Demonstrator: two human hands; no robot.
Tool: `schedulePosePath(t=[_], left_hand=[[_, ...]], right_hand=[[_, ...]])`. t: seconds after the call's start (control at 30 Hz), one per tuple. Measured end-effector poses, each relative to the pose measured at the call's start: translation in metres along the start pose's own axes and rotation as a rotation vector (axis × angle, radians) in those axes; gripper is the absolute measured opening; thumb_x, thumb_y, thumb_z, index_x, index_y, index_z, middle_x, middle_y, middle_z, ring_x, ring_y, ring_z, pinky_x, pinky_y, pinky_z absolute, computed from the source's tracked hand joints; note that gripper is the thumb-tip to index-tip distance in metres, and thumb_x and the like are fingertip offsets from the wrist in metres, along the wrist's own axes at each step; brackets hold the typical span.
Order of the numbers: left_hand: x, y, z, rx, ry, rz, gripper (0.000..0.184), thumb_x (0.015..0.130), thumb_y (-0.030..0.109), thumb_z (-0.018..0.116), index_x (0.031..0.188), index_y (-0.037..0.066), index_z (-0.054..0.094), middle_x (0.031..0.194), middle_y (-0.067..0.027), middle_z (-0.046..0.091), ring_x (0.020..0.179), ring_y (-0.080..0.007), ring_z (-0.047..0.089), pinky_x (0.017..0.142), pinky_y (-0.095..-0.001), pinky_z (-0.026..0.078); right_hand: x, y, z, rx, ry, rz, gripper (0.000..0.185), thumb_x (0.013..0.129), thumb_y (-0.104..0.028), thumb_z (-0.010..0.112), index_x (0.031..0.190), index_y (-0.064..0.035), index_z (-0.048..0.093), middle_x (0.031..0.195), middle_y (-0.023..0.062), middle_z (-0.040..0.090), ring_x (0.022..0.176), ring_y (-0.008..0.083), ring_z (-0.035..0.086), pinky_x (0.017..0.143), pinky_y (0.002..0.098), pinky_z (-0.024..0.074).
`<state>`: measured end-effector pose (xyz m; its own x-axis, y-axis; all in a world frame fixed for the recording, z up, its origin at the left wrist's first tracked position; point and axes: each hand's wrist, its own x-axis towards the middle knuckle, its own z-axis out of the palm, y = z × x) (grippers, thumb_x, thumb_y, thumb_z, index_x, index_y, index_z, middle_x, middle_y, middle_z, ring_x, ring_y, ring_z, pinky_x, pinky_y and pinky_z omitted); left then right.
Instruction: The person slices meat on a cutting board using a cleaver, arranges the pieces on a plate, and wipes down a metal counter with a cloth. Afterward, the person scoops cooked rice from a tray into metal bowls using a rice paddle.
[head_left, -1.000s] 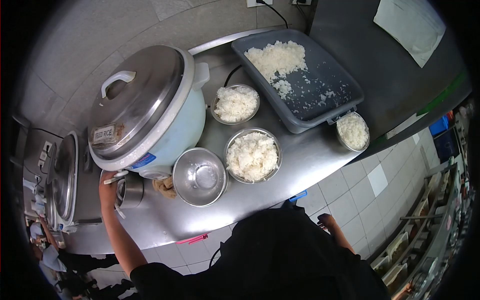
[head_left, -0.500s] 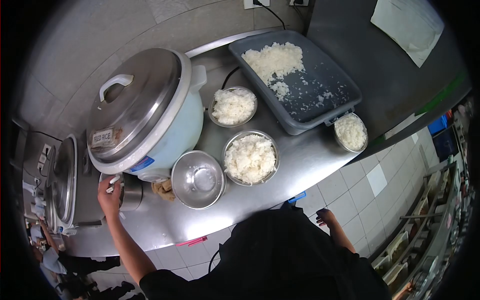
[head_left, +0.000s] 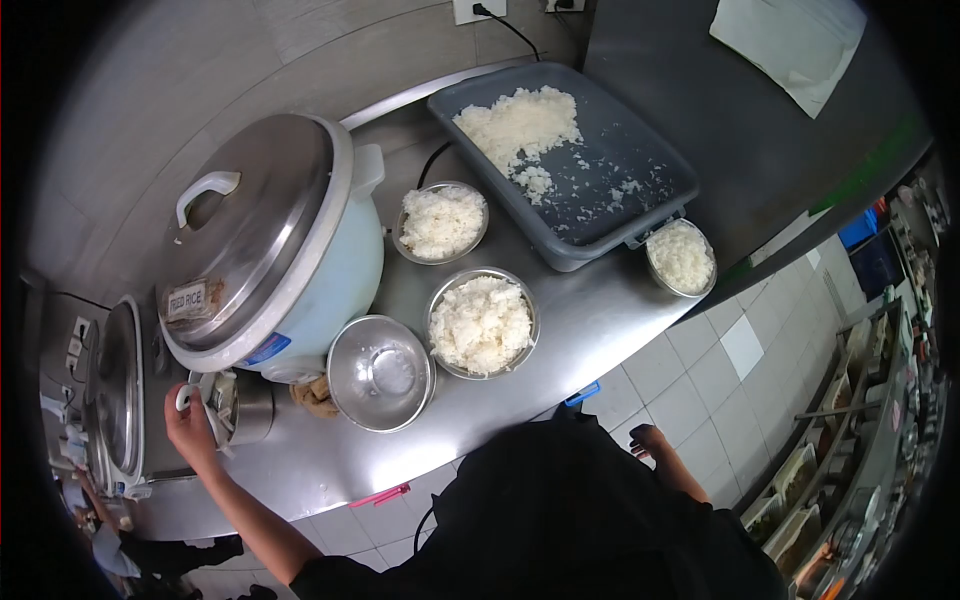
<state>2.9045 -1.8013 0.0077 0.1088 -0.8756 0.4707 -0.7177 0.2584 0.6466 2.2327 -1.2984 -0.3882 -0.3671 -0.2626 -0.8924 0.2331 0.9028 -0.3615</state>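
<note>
My left hand (head_left: 190, 432) is closed around a white handle (head_left: 183, 398) at the left rim of a steel pot (head_left: 254, 405); which utensil it belongs to is unclear. Other pale utensils stand in that pot. My right hand (head_left: 652, 445) hangs at my side beyond the counter edge, loosely open, with nothing visible in it. An empty steel bowl (head_left: 372, 400) sits beside a brown cloth (head_left: 314, 397). Two rice-filled bowls, one nearer (head_left: 482, 322) and one farther (head_left: 441, 222), stand right of the big rice cooker (head_left: 345, 265), whose lid is on and labelled "FRIED RICE".
A grey tub (head_left: 630, 150) holds a mound of rice and scattered grains. Another bowl of rice (head_left: 682, 258) stands by the counter's right corner. A second cooker (head_left: 118, 390) is at the far left. Another person (head_left: 110, 530) stands at lower left. Shelves with food containers (head_left: 800, 500) line the right.
My left hand has shifted slightly left and down, away from over the pot, uncovering the utensils inside. The whole view has shifted a little. My right hand stays at my side.
</note>
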Motion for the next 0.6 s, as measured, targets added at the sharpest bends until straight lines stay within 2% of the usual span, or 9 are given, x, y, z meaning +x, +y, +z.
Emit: schedulePosePath(t=[0.13,0.23,0.3,0.37,0.43,0.47,0.5,0.53,0.6], left_hand=[[0.004,-0.017,0.005,0.303,-0.092,0.182,0.022,0.093,0.008,0.064,0.114,0.001,0.065,0.105,-0.0113,0.068,0.098,-0.0209,0.063,0.086,-0.0309,0.050],[0.001,-0.024,0.004,0.152,-0.019,0.177,0.021,0.095,0.011,0.063,0.114,0.000,0.065,0.109,-0.0110,0.068,0.101,-0.0203,0.063,0.089,-0.0316,0.049],[0.004,-0.031,-0.019,0.071,-0.012,0.080,0.026,0.097,0.014,0.063,0.120,0.001,0.065,0.117,-0.0108,0.068,0.106,-0.0191,0.062,0.091,-0.0314,0.049],[0.009,-0.020,-0.047,0.001,0.166,0.070,0.033,0.098,0.017,0.063,0.127,0.001,0.063,0.122,-0.0104,0.066,0.108,-0.0180,0.061,0.093,-0.0306,0.048],[-0.010,0.065,-0.056,0.090,0.368,0.005,0.037,0.099,0.016,0.062,0.131,-0.001,0.060,0.126,-0.0123,0.065,0.110,-0.0185,0.061,0.097,-0.0301,0.047],[-0.019,0.092,-0.059,0.091,0.372,0.009,0.037,0.099,0.016,0.062,0.131,-0.001,0.060,0.126,-0.0123,0.065,0.110,-0.0185,0.061,0.097,-0.0301,0.047],[-0.028,0.114,-0.061,0.037,0.488,0.146,0.036,0.099,0.017,0.061,0.129,-0.004,0.060,0.125,-0.0136,0.064,0.111,-0.0198,0.060,0.098,-0.0317,0.046],[-0.037,0.134,-0.058,-0.015,0.602,0.284,0.036,0.100,0.018,0.059,0.126,-0.007,0.060,0.124,-0.0150,0.064,0.112,-0.0212,0.060,0.100,-0.0333,0.045],[-0.056,0.170,-0.037,-0.026,0.653,0.363,0.035,0.101,0.017,0.058,0.126,-0.007,0.060,0.127,-0.0164,0.062,0.113,-0.0220,0.059,0.099,-0.0340,0.046]], right_hand=[[-0.003,-0.001,0.004,0.002,-0.017,-0.003,0.033,0.094,-0.025,0.056,0.120,-0.0047,0.058,0.093,0.0152,0.069,0.067,0.0243,0.069,0.053,0.0388,0.0581],[-0.012,-0.007,0.001,-0.015,0.011,-0.063,0.033,0.094,-0.025,0.057,0.120,-0.0041,0.058,0.092,0.0150,0.069,0.068,0.0237,0.070,0.052,0.0378,0.0579],[-0.017,-0.009,-0.004,-0.011,0.037,-0.077,0.034,0.094,-0.025,0.057,0.121,-0.0038,0.058,0.091,0.0148,0.070,0.067,0.0234,0.070,0.051,0.0372,0.0578],[-0.017,-0.012,-0.012,0.028,0.042,-0.073,0.031,0.095,-0.023,0.057,0.117,-0.0033,0.061,0.090,0.0136,0.070,0.067,0.0232,0.070,0.051,0.0363,0.0575],[-0.013,-0.019,-0.021,0.043,0.109,-0.149,0.030,0.096,-0.024,0.056,0.117,-0.0036,0.062,0.089,0.0124,0.070,0.067,0.0221,0.069,0.053,0.0359,0.0573],[-0.012,-0.022,-0.026,0.060,0.175,-0.220,0.029,0.098,-0.024,0.055,0.117,-0.0040,0.063,0.089,0.0112,0.071,0.067,0.0209,0.068,0.054,0.0355,0.0570],[-0.017,-0.035,-0.031,0.061,0.171,-0.224,0.029,0.098,-0.024,0.055,0.117,-0.0040,0.063,0.089,0.0112,0.071,0.067,0.0209,0.068,0.054,0.0355,0.0570],[-0.030,-0.057,-0.036,0.074,0.167,-0.370,0.028,0.098,-0.024,0.055,0.115,-0.0035,0.064,0.089,0.0105,0.071,0.069,0.0199,0.068,0.057,0.0341,0.0564],[-0.068,-0.114,-0.042,0.042,0.086,-0.616,0.028,0.099,-0.025,0.054,0.112,-0.0025,0.065,0.092,0.0097,0.070,0.078,0.0186,0.068,0.067,0.0330,0.0558]])
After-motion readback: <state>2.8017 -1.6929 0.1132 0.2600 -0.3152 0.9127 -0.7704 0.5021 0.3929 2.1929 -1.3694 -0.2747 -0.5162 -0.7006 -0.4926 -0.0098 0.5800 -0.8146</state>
